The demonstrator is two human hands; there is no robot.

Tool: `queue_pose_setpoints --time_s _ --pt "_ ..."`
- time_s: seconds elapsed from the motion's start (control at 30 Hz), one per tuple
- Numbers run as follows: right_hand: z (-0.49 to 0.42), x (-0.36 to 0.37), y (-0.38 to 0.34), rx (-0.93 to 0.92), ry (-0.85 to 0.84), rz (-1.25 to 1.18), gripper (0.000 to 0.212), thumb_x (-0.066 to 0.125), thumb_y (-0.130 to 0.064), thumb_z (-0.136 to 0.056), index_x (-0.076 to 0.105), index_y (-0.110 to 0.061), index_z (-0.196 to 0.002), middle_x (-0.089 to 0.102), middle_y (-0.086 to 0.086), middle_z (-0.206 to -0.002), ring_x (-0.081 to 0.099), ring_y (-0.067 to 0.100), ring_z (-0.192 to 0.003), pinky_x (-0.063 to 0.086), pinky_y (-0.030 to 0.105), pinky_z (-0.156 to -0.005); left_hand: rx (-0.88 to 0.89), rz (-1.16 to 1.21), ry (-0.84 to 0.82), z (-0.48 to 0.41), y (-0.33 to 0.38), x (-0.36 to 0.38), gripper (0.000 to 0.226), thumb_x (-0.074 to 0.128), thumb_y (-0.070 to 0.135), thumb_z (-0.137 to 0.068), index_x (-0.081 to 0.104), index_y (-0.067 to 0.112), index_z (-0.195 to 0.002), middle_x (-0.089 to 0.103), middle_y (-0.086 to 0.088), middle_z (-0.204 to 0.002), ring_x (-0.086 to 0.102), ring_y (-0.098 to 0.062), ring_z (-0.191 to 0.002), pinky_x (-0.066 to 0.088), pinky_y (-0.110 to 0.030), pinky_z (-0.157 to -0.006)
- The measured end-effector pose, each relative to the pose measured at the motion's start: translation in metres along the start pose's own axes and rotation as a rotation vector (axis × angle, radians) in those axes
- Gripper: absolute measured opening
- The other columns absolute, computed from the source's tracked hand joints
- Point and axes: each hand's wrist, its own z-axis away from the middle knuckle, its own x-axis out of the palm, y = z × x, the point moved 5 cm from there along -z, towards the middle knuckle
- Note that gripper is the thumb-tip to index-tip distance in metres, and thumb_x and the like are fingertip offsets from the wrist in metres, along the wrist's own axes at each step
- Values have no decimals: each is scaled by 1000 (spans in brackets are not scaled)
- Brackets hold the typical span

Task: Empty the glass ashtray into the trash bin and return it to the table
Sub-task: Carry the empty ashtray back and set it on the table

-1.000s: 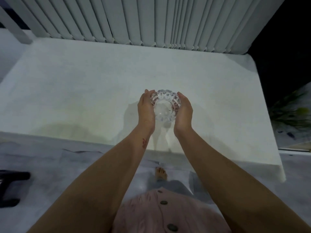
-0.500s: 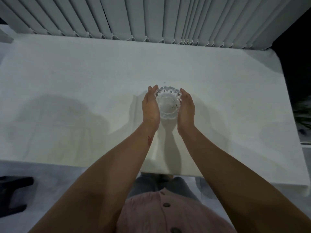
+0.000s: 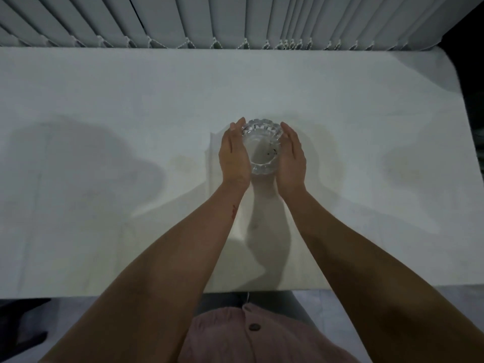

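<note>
A round cut-glass ashtray (image 3: 262,149) with a scalloped rim is cupped between my two hands over the middle of the white table (image 3: 131,127). A few dark specks lie inside it near the right wall. My left hand (image 3: 234,155) presses flat against its left side and my right hand (image 3: 292,155) against its right side, fingers pointing away from me. Whether the ashtray rests on the table or hangs just above it I cannot tell. No trash bin is in view.
Vertical white blinds (image 3: 235,19) hang along the table's far edge. The table's near edge runs just in front of my body. A dark object (image 3: 23,336) stands on the floor at the lower left. Darkness lies beyond the table's right end.
I have stepped closer to the table, which now fills the view. The ashtray, still between both hands, has moved further in over the tabletop.
</note>
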Motion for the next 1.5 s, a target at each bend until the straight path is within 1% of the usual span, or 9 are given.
queue_pose_setpoints --time_s 0.2,0.3,0.37,0.5,0.6,0.8,0.9,1.1,1.5 --pt "-10 11 11 -138 -10 326 46 27 -25 -108 34 -14 -153 31 3 -162 19 13 -153 2 36 -127 130 -227 -21 -6 -9 2 45 26 31 -108 54 16 -139 53 -2 -147 44 -17 -140 30 -34 -120" --pt "-13 11 14 -170 -21 475 49 24 -25 -108 26 -13 -156 25 2 -165 14 12 -154 -1 37 -127 191 -460 -49 -9 -9 0 46 23 31 -108 48 18 -144 42 -4 -155 25 -17 -150 10 -32 -125" --pt "-14 9 13 -171 -46 499 49 23 -25 -109 25 -14 -156 24 2 -165 14 12 -154 -1 37 -126 251 -559 -89 -10 -6 0 46 22 28 -108 46 16 -146 43 -5 -155 24 -15 -151 1 -29 -125" --pt "-13 2 13 -175 -85 469 49 26 -25 -108 26 -14 -156 26 2 -164 14 12 -154 0 35 -126 262 -610 -156 -13 -3 -5 46 23 31 -108 42 18 -148 41 -1 -156 23 -13 -151 2 -29 -125" --pt "-3 -5 15 -199 -81 457 49 30 -25 -107 26 -14 -156 28 2 -164 15 13 -154 2 33 -126 349 -645 -164 -7 1 -12 48 29 31 -107 38 13 -151 37 -1 -158 25 -10 -149 3 -32 -126" --pt "18 -13 28 -330 -56 615 58 26 -35 -103 22 -12 -157 25 6 -164 16 18 -154 4 35 -126 564 -948 -163 13 -19 -32 57 31 36 -103 29 10 -154 23 -7 -164 17 -18 -153 2 -39 -126" --pt "21 -13 32 -367 -63 697 65 20 -43 -99 20 -13 -157 21 5 -166 14 17 -155 3 34 -126 569 -1090 -190 14 -31 -37 59 31 35 -104 18 10 -156 16 -7 -165 10 -19 -154 0 -41 -126" --pt "16 -13 28 -354 -70 878 61 25 -41 -105 10 -15 -158 13 4 -168 6 18 -156 -2 38 -126 593 -1306 -206 10 -18 -27 63 17 42 -103 9 9 -157 9 -8 -166 3 -22 -155 -1 -42 -126" --pt "-42 -1 -1 -307 -91 1024 63 20 -44 -105 4 -15 -159 4 3 -169 -2 22 -156 -3 42 -126 489 -1484 -220 -36 11 7 63 15 41 -105 -1 9 -157 -6 -9 -167 -10 -24 -154 -6 -43 -125"
